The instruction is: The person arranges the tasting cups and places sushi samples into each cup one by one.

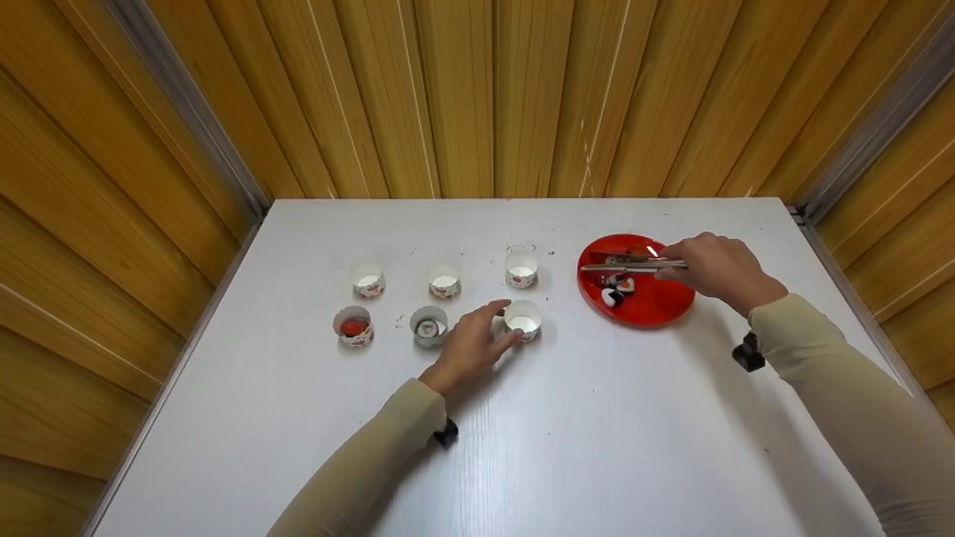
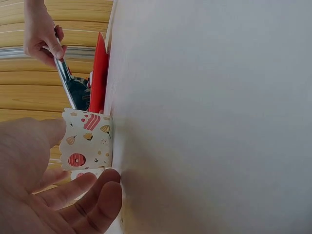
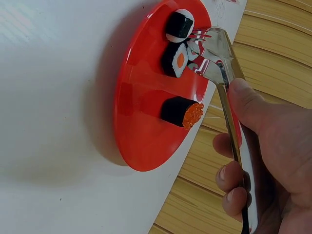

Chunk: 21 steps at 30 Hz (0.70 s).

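Note:
My left hand (image 1: 470, 341) is at a white paper cup (image 1: 524, 333) with a scalloped rim and cake and flower prints. Thumb and index finger lie on either side of this cup (image 2: 87, 139); the other fingers are loosely bent. My right hand (image 1: 720, 268) grips metal serving tongs (image 3: 226, 107) over the red plate (image 3: 139, 146). The forked tong ends are beside a partly hidden white sushi piece (image 3: 193, 50). Nearby are two black-and-white pieces, one with an orange centre (image 3: 181, 60), and a roll topped with orange beads (image 3: 192, 115).
Behind stand three more paper cups: left (image 1: 368, 282), middle (image 1: 445, 283) and right (image 1: 521, 271). The front-left cup (image 1: 359, 339) holds a red piece; the cup (image 1: 429, 343) beside it holds a round white-and-grey one. Wood-patterned panels (image 1: 462, 97) border the white table (image 1: 582, 440).

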Available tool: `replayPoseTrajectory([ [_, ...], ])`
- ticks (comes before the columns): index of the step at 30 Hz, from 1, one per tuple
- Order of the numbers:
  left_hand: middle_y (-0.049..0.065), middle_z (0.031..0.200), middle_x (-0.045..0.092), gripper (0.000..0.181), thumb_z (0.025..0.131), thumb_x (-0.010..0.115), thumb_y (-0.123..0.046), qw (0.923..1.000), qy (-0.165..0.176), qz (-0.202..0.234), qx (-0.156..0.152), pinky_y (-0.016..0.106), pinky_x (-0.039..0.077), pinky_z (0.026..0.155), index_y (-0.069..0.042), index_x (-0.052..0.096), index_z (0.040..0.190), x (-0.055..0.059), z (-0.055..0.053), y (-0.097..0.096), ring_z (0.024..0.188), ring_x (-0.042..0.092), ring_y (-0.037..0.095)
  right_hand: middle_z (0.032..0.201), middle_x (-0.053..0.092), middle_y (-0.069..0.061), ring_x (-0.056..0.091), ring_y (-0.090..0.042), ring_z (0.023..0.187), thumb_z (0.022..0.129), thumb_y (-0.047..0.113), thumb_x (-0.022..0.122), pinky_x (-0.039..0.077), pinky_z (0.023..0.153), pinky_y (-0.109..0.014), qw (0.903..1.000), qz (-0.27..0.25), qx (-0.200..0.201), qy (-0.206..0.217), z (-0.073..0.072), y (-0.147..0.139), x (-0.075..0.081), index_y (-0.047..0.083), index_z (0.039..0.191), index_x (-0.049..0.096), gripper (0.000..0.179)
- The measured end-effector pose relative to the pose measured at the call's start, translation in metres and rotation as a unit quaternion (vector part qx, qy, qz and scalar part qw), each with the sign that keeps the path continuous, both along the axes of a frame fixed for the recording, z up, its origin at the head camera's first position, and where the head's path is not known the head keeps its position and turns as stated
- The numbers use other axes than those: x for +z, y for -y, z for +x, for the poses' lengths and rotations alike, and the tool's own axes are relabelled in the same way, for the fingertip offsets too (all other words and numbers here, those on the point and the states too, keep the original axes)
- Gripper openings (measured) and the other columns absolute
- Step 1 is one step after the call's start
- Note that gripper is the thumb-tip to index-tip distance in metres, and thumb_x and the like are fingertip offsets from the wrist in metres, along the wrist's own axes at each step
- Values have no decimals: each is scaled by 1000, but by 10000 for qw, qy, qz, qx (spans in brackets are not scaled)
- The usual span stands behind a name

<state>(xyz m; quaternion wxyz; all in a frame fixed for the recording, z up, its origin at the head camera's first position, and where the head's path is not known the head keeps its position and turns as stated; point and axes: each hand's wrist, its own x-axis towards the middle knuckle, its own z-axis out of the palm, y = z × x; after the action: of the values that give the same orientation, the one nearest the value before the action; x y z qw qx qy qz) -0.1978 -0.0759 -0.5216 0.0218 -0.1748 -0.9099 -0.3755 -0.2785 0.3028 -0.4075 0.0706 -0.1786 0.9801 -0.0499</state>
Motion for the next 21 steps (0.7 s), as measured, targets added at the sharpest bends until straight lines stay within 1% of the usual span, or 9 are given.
replayPoseTrajectory([
  [4, 11, 125, 70, 56, 98, 72, -35, 10000, 10, -34, 10, 44, 50, 101, -8, 56, 144, 0, 0, 0, 119, 64, 27, 104, 74, -13, 56, -28, 86, 93, 28, 78, 47, 64, -41, 10000, -4, -24, -18, 1, 0, -1, 9, 122, 76, 35],
  [8, 12, 124, 70, 56, 97, 72, -34, 10000, -3, -28, 14, 45, 51, 98, -7, 56, 144, 0, -1, 0, 112, 66, 26, 104, 74, -12, 56, -28, 86, 93, 29, 78, 48, 65, -41, 10000, -1, -29, -33, 1, 1, -1, 10, 123, 76, 35],
  [11, 12, 123, 71, 56, 97, 73, -33, 10000, -10, 21, -5, 45, 51, 95, -6, 57, 143, 1, -1, 0, 109, 66, 25, 106, 75, -13, 59, -28, 87, 93, 29, 78, 48, 64, -41, 9998, -21, 59, -163, 1, -1, -2, 10, 123, 76, 35],
  [15, 12, 123, 71, 55, 97, 73, -33, 10000, 9, 46, -28, 45, 51, 95, -6, 58, 142, 1, -1, 0, 113, 66, 25, 107, 75, -14, 61, -27, 86, 93, 29, 78, 46, 61, -40, 9995, -49, 129, -291, 3, -3, -3, 11, 123, 76, 35],
  [21, 13, 122, 71, 54, 97, 73, -32, 9999, -25, 115, -85, 46, 51, 95, -5, 58, 141, 1, -1, 0, 113, 66, 26, 109, 75, -14, 58, -27, 85, 94, 32, 77, 46, 64, -40, 9999, -88, -13, -99, 2, -2, -4, 11, 124, 76, 37],
])
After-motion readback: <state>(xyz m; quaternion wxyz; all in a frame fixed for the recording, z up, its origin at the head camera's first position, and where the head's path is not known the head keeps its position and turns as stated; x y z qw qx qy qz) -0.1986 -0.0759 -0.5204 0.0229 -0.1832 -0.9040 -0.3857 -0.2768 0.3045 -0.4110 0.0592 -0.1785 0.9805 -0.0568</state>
